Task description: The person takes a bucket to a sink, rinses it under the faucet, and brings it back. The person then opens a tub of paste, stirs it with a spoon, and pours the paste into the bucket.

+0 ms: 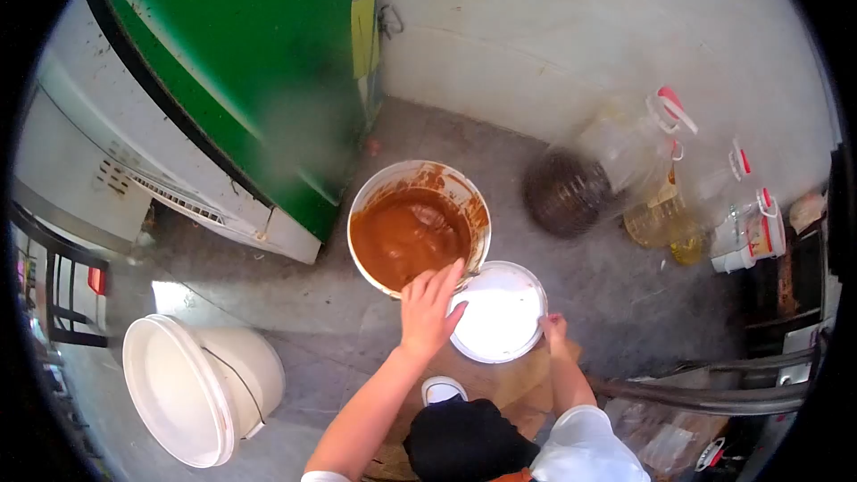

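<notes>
A white bucket with brown paste inside stands on the floor in front of me, paste smeared up its inner wall. My left hand is at the bucket's near rim, fingers stretched out and apart from the thumb, close to the lid's left edge. A round white lid lies flat at the bucket's lower right, its edge near or against the rim. My right hand pinches the lid's right edge.
An empty white bucket lies tilted at lower left. A green and white cabinet stands at upper left. Large bottles and a small tub stand by the wall at right. Brown cardboard lies near my feet.
</notes>
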A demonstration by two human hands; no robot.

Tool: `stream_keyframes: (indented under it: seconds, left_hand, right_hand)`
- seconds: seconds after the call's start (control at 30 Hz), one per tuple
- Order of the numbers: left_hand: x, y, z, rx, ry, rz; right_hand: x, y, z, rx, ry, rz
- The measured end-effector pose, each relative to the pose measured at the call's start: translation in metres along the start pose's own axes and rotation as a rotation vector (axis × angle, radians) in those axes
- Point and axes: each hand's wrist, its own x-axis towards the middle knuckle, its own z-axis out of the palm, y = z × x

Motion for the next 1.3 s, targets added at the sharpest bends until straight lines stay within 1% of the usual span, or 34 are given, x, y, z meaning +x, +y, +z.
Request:
stream_keyframes:
  seconds: [0.03,0.07,0.1,0.13,0.17,0.23,0.27,0.3,0.37,0.4,0.43,0.5,0.53,0.57,0.6,0.63,0.67,0.7,0.77,0.8,0.83,0.87,0.93,0.97,1.03,1.07,1.1,1.17,1.23,1.3]
  left_hand:
    - [0.010,0.002,0.009,-0.008,0.013,0.006]
    - [0.020,0.002,0.019,0.031,-0.031,0.019]
    - [0.028,0.003,0.028,0.069,-0.074,0.030]
    - [0.033,0.003,0.034,0.103,-0.075,0.042]
    - [0.038,0.003,0.041,0.099,-0.063,0.042]
    - [0.044,0.001,0.049,0.180,-0.058,-0.023]
    - [0.048,0.000,0.046,0.168,-0.093,-0.067]
    - [0.051,-0.002,0.047,0.166,-0.091,-0.067]
    - [0.056,-0.011,0.053,0.106,-0.057,-0.099]
    - [0.061,-0.016,0.055,0.146,-0.044,-0.178]
    - [0.066,-0.024,0.056,0.120,0.008,-0.254]
    - [0.077,-0.033,0.050,0.230,0.034,-0.373]
    - [0.082,-0.040,0.051,0.252,-0.029,-0.467]
    - [0.088,-0.041,0.046,0.258,-0.020,-0.472]
    - [0.094,-0.041,0.041,0.246,-0.093,-0.499]
    - [0.098,-0.041,0.037,0.231,-0.166,-0.527]
    - [0.099,-0.044,0.036,0.282,-0.258,-0.519]
    - [0.095,-0.047,0.035,0.281,-0.258,-0.503]
    - [0.076,-0.055,0.025,0.303,-0.227,-0.429]
    - [0.060,-0.054,0.013,0.220,-0.157,-0.438]
    - [0.040,-0.052,-0.003,0.161,-0.010,-0.404]
    - [0.022,-0.046,-0.023,0.158,0.010,-0.473]
    - [-0.012,-0.045,-0.048,0.212,0.104,-0.517]
    - [-0.029,-0.051,-0.053,0.217,0.109,-0.535]
    - [-0.063,-0.061,-0.059,0.051,0.221,-0.722]
    - [-0.076,-0.062,-0.058,0.055,0.228,-0.731]
    - [-0.086,-0.064,-0.058,0.001,0.262,-0.770]
    - [-0.097,-0.067,-0.060,-0.046,0.319,-0.819]
    - [-0.110,-0.060,-0.062,-0.063,0.332,-0.849]
    - [-0.122,-0.056,-0.063,-0.098,0.354,-0.888]
  right_hand:
    - [0.007,-0.004,-0.004,0.314,-0.021,0.017]
    - [0.011,-0.016,-0.013,0.315,-0.011,0.000]
    - [-0.001,-0.048,-0.031,0.521,-0.135,0.091]
    - [-0.013,-0.081,-0.046,0.723,-0.266,0.186]
    - [-0.020,-0.107,-0.054,0.758,-0.221,0.155]
    - [-0.040,-0.160,-0.078,0.733,-0.306,0.040]
    - [-0.044,-0.182,-0.088,0.635,-0.342,0.018]
    - [-0.048,-0.201,-0.091,0.633,-0.341,0.015]
    - [-0.064,-0.236,-0.081,0.557,-0.278,-0.314]
    - [-0.075,-0.256,-0.077,0.494,-0.291,-0.405]
    - [-0.084,-0.271,-0.068,0.430,-0.303,-0.495]
    - [-0.092,-0.293,-0.042,0.393,-0.301,-0.833]
    - [-0.096,-0.304,-0.033,0.247,-0.283,-0.904]
    - [-0.101,-0.313,-0.025,0.101,-0.263,-0.970]
    - [-0.104,-0.316,-0.013,0.096,-0.238,-1.063]
    - [-0.108,-0.320,-0.003,0.080,-0.223,-1.103]
    - [-0.112,-0.323,0.005,0.037,-0.208,-1.163]
    - [-0.116,-0.324,0.011,-0.007,-0.191,-1.218]
    - [-0.117,-0.313,0.025,-0.110,-0.220,-1.300]
    - [-0.118,-0.307,0.027,-0.126,-0.261,-1.316]
    - [-0.123,-0.303,0.033,-0.131,-0.298,-1.331]
    - [-0.129,-0.298,0.038,-0.121,-0.311,-1.338]
    - [-0.139,-0.289,0.047,-0.319,-0.381,-1.329]
    - [-0.143,-0.289,0.054,-0.321,-0.400,-1.336]
    - [-0.155,-0.288,0.071,-0.382,-0.492,-1.417]
    - [-0.159,-0.289,0.078,-0.402,-0.450,-1.429]
    - [-0.162,-0.288,0.083,-0.398,-0.456,-1.441]
    - [-0.160,-0.286,0.091,-0.546,-0.450,-1.419]
    - [-0.154,-0.280,0.101,-0.736,-0.402,-1.480]
    - [-0.153,-0.277,0.105,-0.709,-0.401,-1.462]
